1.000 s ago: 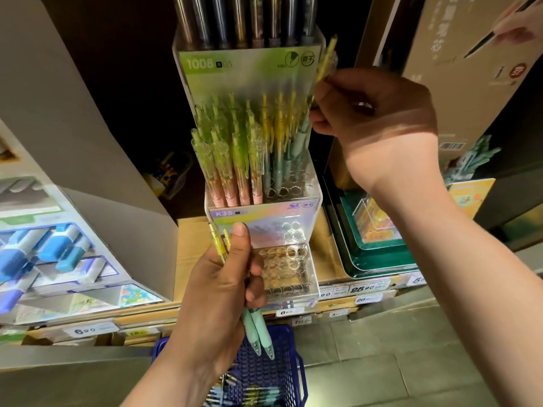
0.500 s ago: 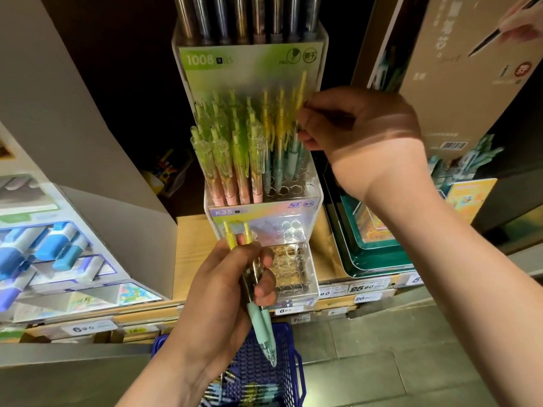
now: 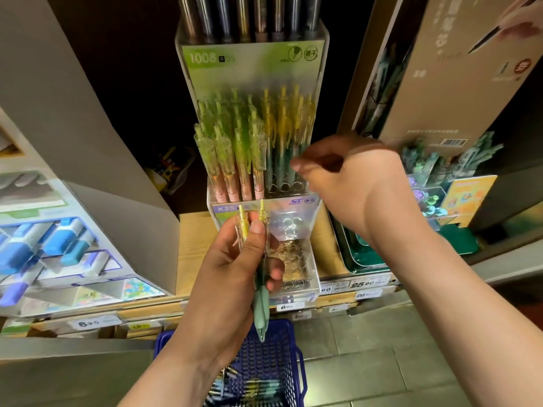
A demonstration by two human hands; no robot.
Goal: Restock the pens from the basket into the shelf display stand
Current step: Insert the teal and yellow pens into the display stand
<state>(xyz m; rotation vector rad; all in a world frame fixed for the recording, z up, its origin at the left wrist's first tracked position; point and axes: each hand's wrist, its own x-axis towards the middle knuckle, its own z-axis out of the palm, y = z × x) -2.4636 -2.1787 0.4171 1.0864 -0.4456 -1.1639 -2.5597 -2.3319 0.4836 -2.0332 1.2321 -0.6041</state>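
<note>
Holding two pens (image 3: 261,312), left hand (image 3: 232,277), stand (image 3: 252,58) labelled 1008, K35

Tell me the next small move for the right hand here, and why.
Probably bring the right hand across to pinch one of the two yellow-topped, green-gripped pens that the left hand grips. The right hand, curled, shows no pen, and the clear plastic display stand has empty holes in its middle tier.
</note>
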